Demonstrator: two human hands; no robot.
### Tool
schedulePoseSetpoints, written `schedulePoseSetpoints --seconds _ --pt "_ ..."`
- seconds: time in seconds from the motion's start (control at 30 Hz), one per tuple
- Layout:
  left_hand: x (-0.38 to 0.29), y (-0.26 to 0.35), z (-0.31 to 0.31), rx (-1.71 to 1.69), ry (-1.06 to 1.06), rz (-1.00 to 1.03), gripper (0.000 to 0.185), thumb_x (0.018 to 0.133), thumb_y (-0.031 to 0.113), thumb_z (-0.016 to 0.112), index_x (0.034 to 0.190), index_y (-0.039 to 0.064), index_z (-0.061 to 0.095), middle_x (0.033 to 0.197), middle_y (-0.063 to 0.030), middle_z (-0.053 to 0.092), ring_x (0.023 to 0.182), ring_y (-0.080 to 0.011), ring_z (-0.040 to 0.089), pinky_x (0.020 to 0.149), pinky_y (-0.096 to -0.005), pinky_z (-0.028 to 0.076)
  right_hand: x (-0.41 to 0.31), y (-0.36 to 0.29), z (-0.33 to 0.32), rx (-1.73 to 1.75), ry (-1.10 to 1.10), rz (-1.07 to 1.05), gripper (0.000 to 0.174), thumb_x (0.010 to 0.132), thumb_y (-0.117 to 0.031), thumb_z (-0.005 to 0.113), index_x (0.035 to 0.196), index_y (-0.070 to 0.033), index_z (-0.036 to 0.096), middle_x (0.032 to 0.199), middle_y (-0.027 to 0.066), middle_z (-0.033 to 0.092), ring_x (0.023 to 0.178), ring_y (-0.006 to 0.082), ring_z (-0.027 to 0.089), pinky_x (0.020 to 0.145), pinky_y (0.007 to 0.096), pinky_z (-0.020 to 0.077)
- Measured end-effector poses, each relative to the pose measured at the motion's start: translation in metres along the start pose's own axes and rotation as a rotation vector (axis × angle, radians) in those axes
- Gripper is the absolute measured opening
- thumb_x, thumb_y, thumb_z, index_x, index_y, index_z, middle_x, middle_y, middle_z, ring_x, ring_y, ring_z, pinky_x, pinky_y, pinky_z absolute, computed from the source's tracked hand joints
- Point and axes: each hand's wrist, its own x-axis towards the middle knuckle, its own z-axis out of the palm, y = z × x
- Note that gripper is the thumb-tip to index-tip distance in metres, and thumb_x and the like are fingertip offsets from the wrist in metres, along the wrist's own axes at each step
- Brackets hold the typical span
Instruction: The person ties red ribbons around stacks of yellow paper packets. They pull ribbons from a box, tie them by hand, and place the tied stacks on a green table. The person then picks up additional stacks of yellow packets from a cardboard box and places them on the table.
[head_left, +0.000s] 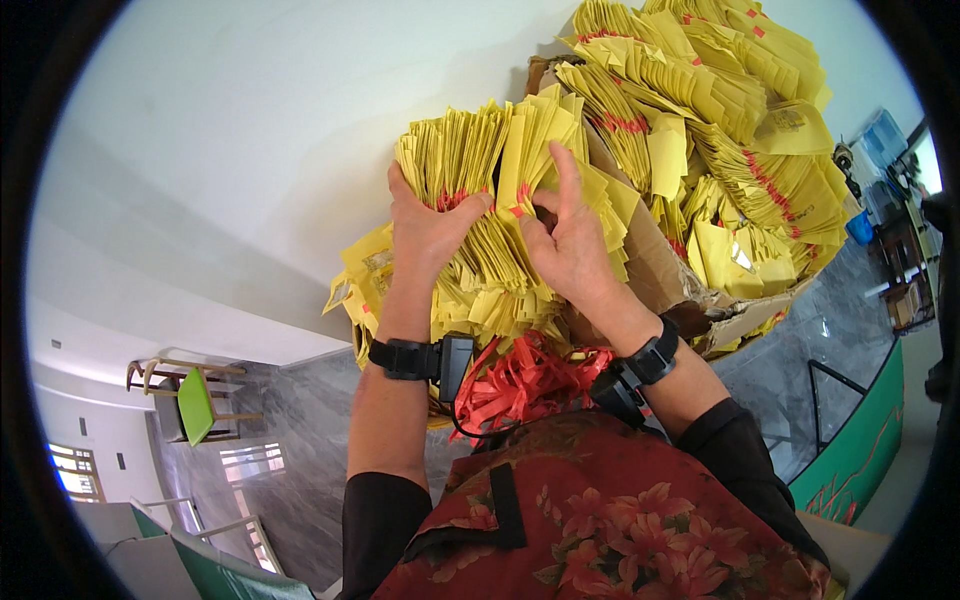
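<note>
My left hand (436, 225) grips a thick bundle of yellow paper packets (455, 150), thumb on the near face beside red bands around its middle. My right hand (570, 240) is at a neighbouring yellow bundle (536, 139), index finger pointing up and thumb close to a red band; whether it pinches anything cannot be told. More yellow paper lies beneath both hands. Red plastic strips (525, 382) hang in a tangle between my forearms. At the right, a worn cardboard box (645, 255) is heaped with similar banded yellow bundles (720, 97).
A white wall (225, 150) rises behind the bundles. A green-seated chair (196, 405) stands at the left on the grey marbled floor (315, 450). A green panel (862, 442) with a black metal leg is at the right, below a cluttered shelf (907, 262).
</note>
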Motion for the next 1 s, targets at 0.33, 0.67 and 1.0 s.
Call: schedulePoseSetpoints --seconds 0.33,0.67,1.0 --pt "-0.008 0.001 0.002 -0.129 0.036 0.027 0.091 0.070 0.013 0.080 0.142 -0.006 0.027 0.116 -0.0146 0.063 0.100 -0.0206 0.065 0.089 -0.0343 0.053 0.013 -0.001 0.016 -0.061 0.150 0.110 0.052 0.084 -0.011 0.065 0.130 0.000 0.044 0.098 0.0230 0.070 0.086 0.0445 0.067 0.077 0.0492 0.0536" --pt "-0.012 -0.003 -0.005 -0.254 -0.048 0.037 0.093 0.073 0.003 0.080 0.147 -0.003 0.023 0.128 -0.0147 0.056 0.111 -0.0214 0.060 0.096 -0.0350 0.051 0.012 -0.003 0.040 -0.292 -0.039 -0.036 0.033 0.089 -0.016 0.056 0.114 0.004 0.058 0.102 0.0293 0.060 0.093 0.0488 0.059 0.083 0.0531 0.0504" --pt "-0.024 0.038 -0.037 -0.359 -0.125 0.158 0.089 0.077 0.005 0.082 0.147 0.002 0.028 0.133 -0.0124 0.053 0.118 -0.0217 0.055 0.101 -0.0366 0.047 0.003 -0.036 0.031 -0.124 0.029 -0.144 0.049 0.087 -0.024 0.059 0.125 0.005 0.057 0.119 0.0301 0.059 0.110 0.0478 0.054 0.096 0.0517 0.0466"
